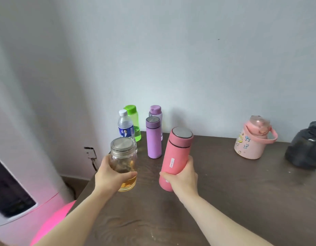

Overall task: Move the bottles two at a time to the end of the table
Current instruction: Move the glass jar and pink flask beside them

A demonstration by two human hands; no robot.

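Observation:
My left hand grips a clear glass bottle with a metal lid and some amber liquid at its bottom. My right hand grips a pink flask, which tilts to the right. Both are held near the left end of the dark wooden table. Behind them, close to the wall, stand a purple flask, a clear purple-capped bottle, a green bottle and a plastic water bottle with a blue label.
A pink jug with a carrying strap and a dark bottle stand at the right of the table. The table's left edge runs just beside my left hand. A white wall rises behind the table.

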